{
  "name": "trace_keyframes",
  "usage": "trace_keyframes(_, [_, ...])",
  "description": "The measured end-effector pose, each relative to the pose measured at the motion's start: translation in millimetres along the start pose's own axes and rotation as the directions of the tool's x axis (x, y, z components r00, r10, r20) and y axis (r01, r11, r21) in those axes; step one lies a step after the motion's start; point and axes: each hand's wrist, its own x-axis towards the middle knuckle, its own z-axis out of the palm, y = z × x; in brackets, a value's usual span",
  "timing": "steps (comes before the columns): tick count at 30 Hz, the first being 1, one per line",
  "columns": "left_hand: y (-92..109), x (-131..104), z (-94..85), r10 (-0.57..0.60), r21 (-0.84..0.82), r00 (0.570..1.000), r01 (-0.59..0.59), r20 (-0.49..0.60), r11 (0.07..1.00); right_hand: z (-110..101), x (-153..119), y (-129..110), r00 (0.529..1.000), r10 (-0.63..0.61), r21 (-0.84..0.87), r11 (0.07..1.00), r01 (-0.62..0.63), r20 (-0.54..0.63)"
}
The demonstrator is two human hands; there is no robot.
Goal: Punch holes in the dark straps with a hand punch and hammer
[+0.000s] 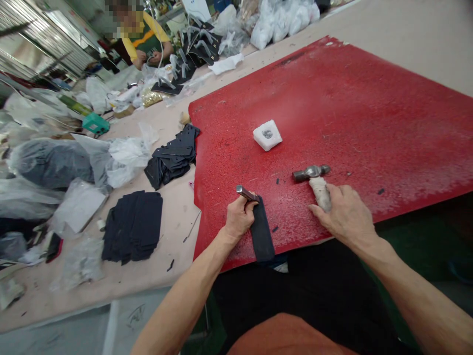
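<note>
My left hand [239, 218] is closed around a metal punch [247, 193], whose shiny end points up and to the left. Beneath that hand, a dark strip of material [263, 231] lies on the red board [332, 108] and reaches its near edge. My right hand [345, 209] grips the pale wrapped handle of a ball-peen hammer [312, 173], with the steel head above the board; whether it touches the board I cannot tell. Beyond both hands sits a white block [267, 135] with a dark grey spot on top. The tip of the punch is hidden.
Left of the board are a stack of dark pieces [133, 226] and a looser dark pile [173, 155]. Plastic bags [125, 160] crowd the left side. Small dark scraps [381, 192] dot the board. Across the table a person [148, 39] handles something small.
</note>
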Motion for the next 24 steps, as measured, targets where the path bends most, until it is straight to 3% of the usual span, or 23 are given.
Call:
trace_keyframes(2, [-0.4, -0.1, 0.3, 0.004, 0.005, 1.000, -0.004, 0.002, 1.000, 1.1, 5.1, -0.1, 0.992, 0.091, 0.096, 0.990, -0.099, 0.087])
trace_keyframes(4, [-0.6, -0.3, 0.5, 0.001, 0.014, 1.000, -0.001, 0.010, 1.000, -1.7, 11.7, -0.8, 0.951, 0.211, 0.321, 0.906, -0.277, 0.225])
trace_keyframes(5, [-0.6, -0.3, 0.4, -0.002, 0.018, 1.000, 0.001, 0.017, 1.000, -4.4, 15.1, -0.8, 0.912, 0.243, 0.467, 0.798, -0.381, 0.331])
trace_keyframes(7, [0.1, -0.1, 0.0, -0.007, 0.027, 1.000, 0.006, 0.027, 1.000, -11.3, 20.8, -0.2, 0.817, 0.193, 0.693, 0.446, -0.566, 0.543])
trace_keyframes(9, [1.4, 0.5, -0.8, -0.014, 0.035, 0.999, 0.013, 0.033, 0.999, -17.3, 23.7, 0.0, 0.753, 0.073, 0.746, 0.098, -0.658, 0.654])
trace_keyframes(10, [2.1, 0.8, -1.2, -0.017, 0.039, 0.999, 0.016, 0.038, 0.999, -19.1, 24.0, -0.5, 0.739, 0.032, 0.740, -0.013, -0.673, 0.673])
trace_keyframes(12, [3.3, 1.4, -2.0, -0.018, 0.046, 0.999, 0.015, 0.048, 0.999, -20.2, 23.3, -3.2, 0.734, 0.023, 0.732, -0.114, -0.672, 0.678])
trace_keyframes(15, [4.6, 1.7, -3.1, -0.009, 0.063, 0.999, 0.006, 0.051, 0.998, -21.7, 21.5, -11.3, 0.747, 0.120, 0.756, -0.060, -0.652, 0.654])
trace_keyframes(18, [5.9, 1.6, -4.2, -0.012, 0.082, 0.999, 0.008, 0.042, 0.997, -43.5, 20.7, -24.4, 0.842, 0.144, 0.828, 0.160, -0.538, 0.519])
trace_keyframes(20, [6.9, 1.8, -5.0, -0.017, 0.084, 0.999, 0.013, 0.050, 0.996, -77.2, 20.0, -37.2, 0.938, 0.061, 0.866, 0.369, -0.338, 0.341])
trace_keyframes(22, [8.1, 2.1, -5.8, -0.020, 0.086, 0.998, 0.015, 0.064, 0.996, -120.8, 18.0, -54.0, 0.995, -0.035, 0.820, 0.569, -0.056, 0.092])
trace_keyframes(24, [9.1, 2.4, -6.5, -0.013, 0.086, 0.997, 0.007, 0.074, 0.996, -160.6, 14.8, -72.6, 0.966, -0.155, 0.690, 0.677, 0.256, -0.207])
